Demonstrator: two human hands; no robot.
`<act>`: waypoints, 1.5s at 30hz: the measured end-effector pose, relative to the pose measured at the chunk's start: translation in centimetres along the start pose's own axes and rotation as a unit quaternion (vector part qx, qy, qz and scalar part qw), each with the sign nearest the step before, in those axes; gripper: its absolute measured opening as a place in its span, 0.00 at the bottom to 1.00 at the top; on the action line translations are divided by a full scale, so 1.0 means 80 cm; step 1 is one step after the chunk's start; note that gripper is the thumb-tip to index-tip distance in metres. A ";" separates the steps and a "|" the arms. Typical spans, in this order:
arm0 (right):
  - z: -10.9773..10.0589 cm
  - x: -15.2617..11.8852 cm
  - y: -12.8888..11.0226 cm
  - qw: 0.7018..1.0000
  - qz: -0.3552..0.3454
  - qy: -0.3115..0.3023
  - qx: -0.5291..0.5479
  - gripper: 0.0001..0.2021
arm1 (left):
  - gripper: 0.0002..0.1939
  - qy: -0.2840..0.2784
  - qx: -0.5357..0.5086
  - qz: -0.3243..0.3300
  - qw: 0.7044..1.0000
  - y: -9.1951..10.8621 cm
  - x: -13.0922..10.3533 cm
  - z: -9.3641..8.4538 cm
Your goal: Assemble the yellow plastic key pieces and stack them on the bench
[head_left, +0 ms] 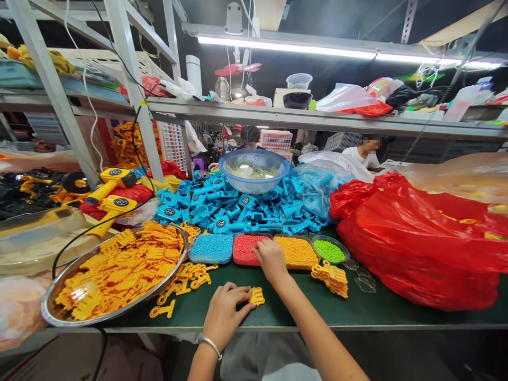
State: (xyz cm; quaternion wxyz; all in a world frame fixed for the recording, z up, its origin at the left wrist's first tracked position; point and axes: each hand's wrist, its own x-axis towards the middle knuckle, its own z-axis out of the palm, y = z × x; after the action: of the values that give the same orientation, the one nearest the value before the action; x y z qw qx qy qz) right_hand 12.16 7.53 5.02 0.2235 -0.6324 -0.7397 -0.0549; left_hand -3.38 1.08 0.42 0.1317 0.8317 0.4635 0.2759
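My left hand (227, 312) pinches a small yellow plastic piece (257, 297) against the green tabletop, with coloured dots on its face. Over the tray of red beads (246, 256) is my right hand (271, 258), its fingertips together at the beads; whatever they pinch is too small to make out. A tray of blue beads (210, 248) stands to the left of the red one. To its right are a tray of yellow beads (297, 252) and a round dish of green beads (329, 250). Near my right forearm lies a stack of yellow pieces (332, 279).
A metal bowl (46, 308) heaped with yellow parts stands left, loose yellow parts (163, 308) beside it. Behind the trays rises a pile of blue parts (238, 206) with a blue basin (226, 174) on top. A red plastic bag (413, 248) bulges at right. A shelf (278, 115) runs above.
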 end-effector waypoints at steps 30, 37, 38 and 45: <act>0.029 -0.102 0.004 0.902 0.115 -0.060 0.411 0.13 | 0.08 -0.004 0.007 -0.010 1.000 0.004 0.000 -0.001; 0.023 -0.104 0.001 0.914 0.095 -0.071 0.388 0.10 | 0.08 -0.007 0.012 -0.006 1.000 0.004 0.000 -0.002; 0.023 -0.104 0.001 0.914 0.094 -0.073 0.387 0.10 | 0.07 -0.008 0.014 -0.006 1.000 0.004 0.000 -0.002; 0.024 -0.104 0.002 0.904 0.105 -0.078 0.408 0.09 | 0.07 -0.014 0.012 -0.009 1.000 0.004 0.000 -0.001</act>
State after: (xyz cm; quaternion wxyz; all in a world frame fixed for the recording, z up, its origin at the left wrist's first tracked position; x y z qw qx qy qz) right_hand 12.65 0.66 -0.04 0.4078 -0.5626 -0.6416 0.3248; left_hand -3.23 0.94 0.67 0.1304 0.8325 0.4728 0.2577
